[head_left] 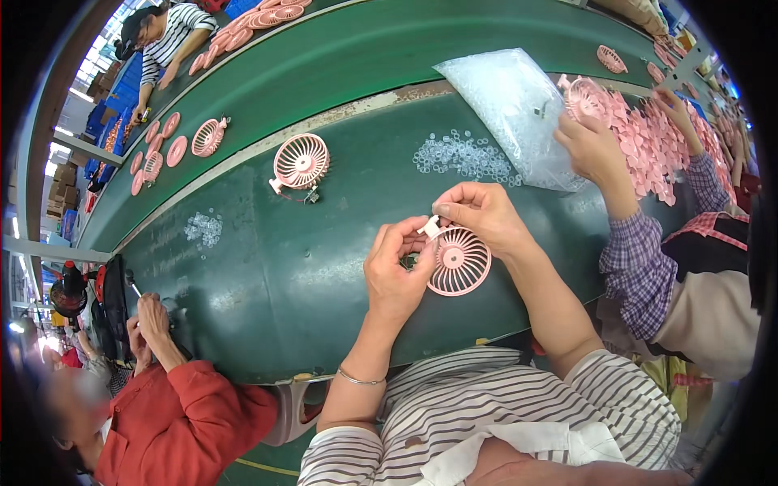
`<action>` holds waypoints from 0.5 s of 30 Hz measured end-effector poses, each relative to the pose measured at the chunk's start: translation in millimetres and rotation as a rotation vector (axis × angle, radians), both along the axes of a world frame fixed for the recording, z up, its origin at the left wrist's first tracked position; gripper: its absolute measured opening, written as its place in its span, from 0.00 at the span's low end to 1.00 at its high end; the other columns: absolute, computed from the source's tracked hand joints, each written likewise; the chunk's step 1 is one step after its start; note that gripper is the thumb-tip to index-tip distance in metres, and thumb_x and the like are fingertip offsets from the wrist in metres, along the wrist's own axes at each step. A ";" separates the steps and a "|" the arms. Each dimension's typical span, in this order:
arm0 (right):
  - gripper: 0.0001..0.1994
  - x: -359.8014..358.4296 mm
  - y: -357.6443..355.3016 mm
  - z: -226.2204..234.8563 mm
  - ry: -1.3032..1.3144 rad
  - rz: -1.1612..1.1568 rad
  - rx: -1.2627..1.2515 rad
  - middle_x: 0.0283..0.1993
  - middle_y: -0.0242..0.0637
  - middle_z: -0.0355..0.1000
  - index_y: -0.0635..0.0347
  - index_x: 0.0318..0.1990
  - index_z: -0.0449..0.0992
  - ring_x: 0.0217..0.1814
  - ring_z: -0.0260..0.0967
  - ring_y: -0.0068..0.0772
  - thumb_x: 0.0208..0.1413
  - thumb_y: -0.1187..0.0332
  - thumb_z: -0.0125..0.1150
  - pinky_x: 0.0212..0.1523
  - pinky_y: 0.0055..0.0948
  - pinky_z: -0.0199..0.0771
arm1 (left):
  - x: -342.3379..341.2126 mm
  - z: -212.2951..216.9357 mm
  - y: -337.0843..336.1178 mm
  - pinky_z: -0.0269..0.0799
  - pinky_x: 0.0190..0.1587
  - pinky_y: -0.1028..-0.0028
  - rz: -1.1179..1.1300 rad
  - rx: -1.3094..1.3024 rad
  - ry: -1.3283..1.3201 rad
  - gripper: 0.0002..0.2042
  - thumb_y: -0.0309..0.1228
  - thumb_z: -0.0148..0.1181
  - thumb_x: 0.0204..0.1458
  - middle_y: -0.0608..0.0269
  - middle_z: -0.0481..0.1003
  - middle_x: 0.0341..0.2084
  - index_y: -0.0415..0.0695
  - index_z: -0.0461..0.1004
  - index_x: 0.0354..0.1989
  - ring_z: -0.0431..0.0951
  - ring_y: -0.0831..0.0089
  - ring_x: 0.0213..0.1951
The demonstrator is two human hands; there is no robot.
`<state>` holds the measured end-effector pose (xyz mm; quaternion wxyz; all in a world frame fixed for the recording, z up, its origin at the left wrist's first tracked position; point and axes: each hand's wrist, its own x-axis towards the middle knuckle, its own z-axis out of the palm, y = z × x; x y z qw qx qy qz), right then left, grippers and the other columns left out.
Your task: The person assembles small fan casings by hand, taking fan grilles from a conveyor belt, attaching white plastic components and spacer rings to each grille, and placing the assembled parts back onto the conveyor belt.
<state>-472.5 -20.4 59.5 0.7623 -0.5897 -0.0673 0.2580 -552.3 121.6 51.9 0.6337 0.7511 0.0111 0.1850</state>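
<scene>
A round pink fan grille (pixel 458 274) with radial slats is held over the green table, its small white neck piece (pixel 431 228) pointing up and left. My left hand (pixel 395 271) grips it by the neck side, fingers closed around it. At the top of the white piece, the thumb and forefinger of my right hand (pixel 485 217) are pinched together; whatever lies between them is too small to make out. A dark bit, perhaps wiring, shows by my left fingers. Another pink fan grille (pixel 301 162) with a small connector rests further back on the left.
Small clear rings (pixel 462 156) lie in a pile beyond my hands, beside a large clear plastic bag (pixel 519 113); a smaller ring pile (pixel 203 229) is at left. A conveyor belt (pixel 365 61) carries pink parts behind. Co-workers sit left and right, the right one near many pink pieces (pixel 644 146).
</scene>
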 end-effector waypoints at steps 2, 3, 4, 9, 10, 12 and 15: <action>0.07 -0.8 0.6 -2.0 -0.031 -0.024 0.004 0.26 0.34 0.72 0.69 0.32 0.74 0.26 0.68 0.16 0.50 0.73 0.61 0.26 0.16 0.70 | 0.2 -1.5 -0.2 0.74 0.34 0.79 0.013 0.035 -0.011 0.13 0.18 0.60 0.41 0.60 0.72 0.31 0.35 0.72 0.39 0.77 0.75 0.30; 0.07 -1.1 1.0 -3.0 -0.032 -0.021 0.003 0.26 0.34 0.72 0.69 0.32 0.74 0.26 0.68 0.16 0.50 0.73 0.61 0.26 0.16 0.70 | 0.6 -2.8 -0.3 0.74 0.34 0.79 0.017 0.035 -0.012 0.13 0.18 0.60 0.41 0.60 0.72 0.31 0.35 0.72 0.39 0.77 0.75 0.30; 0.07 -1.0 1.4 -3.5 -0.054 -0.021 -0.014 0.26 0.34 0.72 0.69 0.32 0.74 0.26 0.68 0.17 0.50 0.74 0.61 0.26 0.16 0.70 | 1.2 -3.8 -0.4 0.74 0.34 0.79 0.024 0.035 -0.017 0.13 0.18 0.61 0.41 0.60 0.72 0.30 0.35 0.73 0.39 0.77 0.75 0.30; 0.06 -3.1 2.6 -6.6 -0.115 -0.017 -0.058 0.27 0.32 0.72 0.70 0.32 0.74 0.27 0.68 0.17 0.50 0.74 0.60 0.27 0.17 0.70 | 0.1 -5.7 -0.1 0.74 0.39 0.80 -0.003 0.030 0.023 0.13 0.16 0.58 0.45 0.61 0.70 0.34 0.32 0.71 0.41 0.75 0.76 0.35; 0.06 -3.6 3.8 -9.5 -0.224 -0.023 -0.114 0.28 0.32 0.72 0.69 0.32 0.74 0.28 0.69 0.17 0.50 0.74 0.59 0.28 0.18 0.70 | 0.7 -7.8 -0.1 0.74 0.37 0.79 0.037 0.049 0.002 0.13 0.17 0.59 0.44 0.60 0.71 0.32 0.34 0.72 0.40 0.76 0.75 0.33; 0.06 -9.2 6.6 -9.2 -0.493 -0.050 -0.218 0.30 0.35 0.72 0.70 0.33 0.74 0.31 0.69 0.22 0.50 0.75 0.58 0.32 0.22 0.70 | 0.5 -12.4 1.3 0.75 0.34 0.78 0.081 0.068 -0.020 0.12 0.18 0.60 0.42 0.60 0.72 0.30 0.36 0.73 0.38 0.77 0.75 0.30; 0.08 -23.3 14.2 -0.7 -1.196 -0.129 -0.471 0.33 0.43 0.70 0.67 0.34 0.74 0.34 0.68 0.39 0.44 0.76 0.58 0.35 0.33 0.65 | -1.3 -16.3 4.0 0.75 0.34 0.78 0.139 0.089 -0.035 0.12 0.18 0.60 0.43 0.60 0.72 0.30 0.36 0.73 0.38 0.77 0.74 0.30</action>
